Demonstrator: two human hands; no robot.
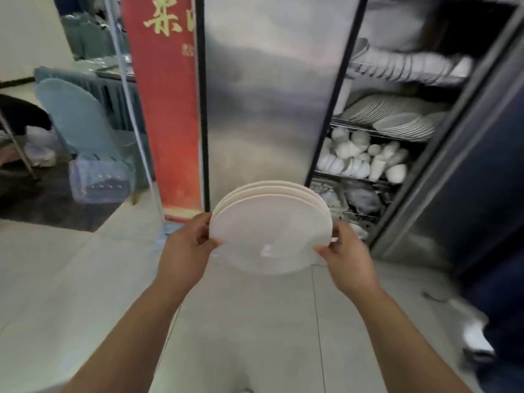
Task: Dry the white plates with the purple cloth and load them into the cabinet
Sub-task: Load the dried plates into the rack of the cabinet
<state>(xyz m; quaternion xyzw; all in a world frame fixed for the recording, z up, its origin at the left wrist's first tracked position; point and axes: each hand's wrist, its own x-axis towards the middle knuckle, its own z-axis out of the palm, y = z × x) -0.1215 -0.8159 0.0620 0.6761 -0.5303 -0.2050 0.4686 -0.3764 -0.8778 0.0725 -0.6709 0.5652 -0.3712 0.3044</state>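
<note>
Judged well along: no purple cloth anywhere in view, so drying of this batch taken as finished, loading not yet done. At centre frame, left hand (189, 245) clamped on the left rim of a small stack of white plates (270, 236), fingers curled behind, thumb on the front face; opposite, right hand (347, 258) pinching the right rim the same way, thumb forward, fingers wrapped round the back. Stack tilted up toward the camera, at least three rims showing, held in the air just short of the cabinet (391, 137), touching nothing else. Left to do, as a judgement: carrying the stack to a shelf and setting it down. Then the room, left to right: pale tiled floor (71, 279) underfoot; upper left, a blue chair (76, 117) with a clear plastic bin (97, 180) below it; a red banner (167, 103) with gold characters; the cabinet's steel door (269, 95) swung open at centre; upper right, wire shelves stocked with stacked plates (397, 117), bowls and cups; far right, a dark trouser leg and a white shoe (476, 336), blurred.
</note>
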